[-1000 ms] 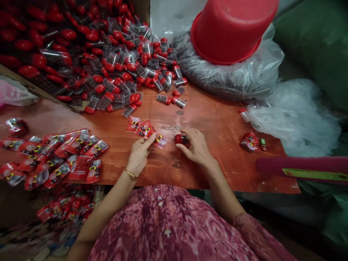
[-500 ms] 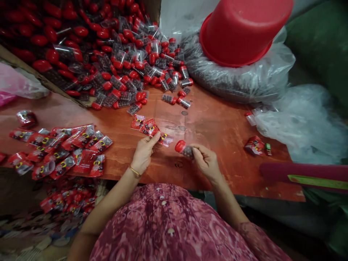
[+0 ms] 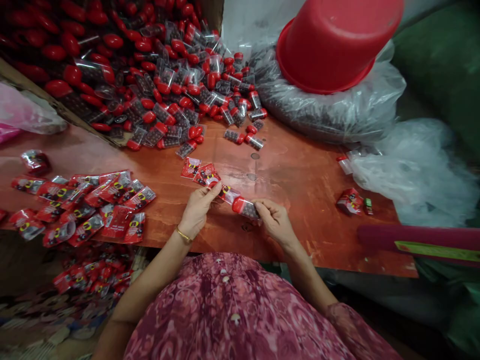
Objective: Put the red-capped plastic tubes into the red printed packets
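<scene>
The right hand (image 3: 275,220) pinched the clear end of a red-capped tube (image 3: 244,206) between thumb and fingertips. It held the tube just above the tabletop (image 3: 300,180) with the red cap pointing left. The left hand (image 3: 197,210), a gold bangle (image 3: 183,235) at its wrist, gripped a red printed sachet (image 3: 227,193) by one edge, thumb against forefinger. The cap touched or nearly touched the sachet's near end; whether it had gone inside could not be told.

The tube looked light, stiff and smooth: a thin clear plastic barrel packed with small dark beads. It would probably roll if set down and slip under a loose pinch. A hold across the barrel near its closed end, away from the cap, seemed the sound place. The sachet looked like thin glossy film, limp and easily creased, and best taken at its edge.

Just beyond the left hand lay a short strip of flat sachets (image 3: 200,172). Farther left spread a pile of filled sachets (image 3: 93,205). At the back a heap of like tubes (image 3: 168,95) spilled from a cardboard box (image 3: 56,107). An upturned red bucket (image 3: 333,40) sat on a clear bag of dark beads (image 3: 337,112).
</scene>
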A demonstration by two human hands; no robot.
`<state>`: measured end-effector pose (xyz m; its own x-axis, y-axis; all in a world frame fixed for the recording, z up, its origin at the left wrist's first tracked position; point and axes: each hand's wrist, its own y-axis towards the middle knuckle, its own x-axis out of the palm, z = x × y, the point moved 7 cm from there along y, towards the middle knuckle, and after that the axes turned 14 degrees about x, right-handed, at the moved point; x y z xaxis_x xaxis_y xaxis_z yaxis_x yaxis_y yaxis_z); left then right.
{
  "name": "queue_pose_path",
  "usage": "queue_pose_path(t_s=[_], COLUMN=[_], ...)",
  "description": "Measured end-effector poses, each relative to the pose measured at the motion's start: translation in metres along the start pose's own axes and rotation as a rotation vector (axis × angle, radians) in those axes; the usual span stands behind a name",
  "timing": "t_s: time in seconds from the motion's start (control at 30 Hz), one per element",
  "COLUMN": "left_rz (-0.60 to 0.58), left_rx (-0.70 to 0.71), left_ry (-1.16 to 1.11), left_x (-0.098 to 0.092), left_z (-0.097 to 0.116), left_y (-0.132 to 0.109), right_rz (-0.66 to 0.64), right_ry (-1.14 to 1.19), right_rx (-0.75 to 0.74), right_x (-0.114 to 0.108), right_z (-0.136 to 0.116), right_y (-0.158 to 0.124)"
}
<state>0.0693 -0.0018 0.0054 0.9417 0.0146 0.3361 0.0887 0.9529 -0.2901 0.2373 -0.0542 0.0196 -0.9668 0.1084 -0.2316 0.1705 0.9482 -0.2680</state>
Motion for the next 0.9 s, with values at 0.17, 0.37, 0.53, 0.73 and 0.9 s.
queue_pose_path(t_s=[0.17, 0.37, 0.53, 0.73, 0.9], left_rz=[0.006, 0.025, -0.036, -0.133, -0.135], left_rx=[0.002, 0.014, 0.041, 0.133, 0.087], left_ry=[-0.006, 0.007, 0.043, 0.126, 0.104], left_x=[-0.001, -0.003, -0.001, 0.003, 0.01], left_z=[-0.003, -0.003, -0.001, 0.008, -0.004], left_y=[0.002, 0.003, 0.002, 0.003, -0.001], right_rz=[0.048, 0.06, 0.029, 0.035, -0.022], right_ry=[-0.035, -0.116, -0.207, -0.174, -0.119], right_rx=[-0.072, -0.145, -0.192, -0.161, -0.103], right_x=[-0.005, -0.007, 0.001, 0.001, 0.006], right_z=[-0.009, -0.017, -0.018, -0.01, -0.004], right_y=[-0.006, -0.012, -0.011, -0.007, 0.0])
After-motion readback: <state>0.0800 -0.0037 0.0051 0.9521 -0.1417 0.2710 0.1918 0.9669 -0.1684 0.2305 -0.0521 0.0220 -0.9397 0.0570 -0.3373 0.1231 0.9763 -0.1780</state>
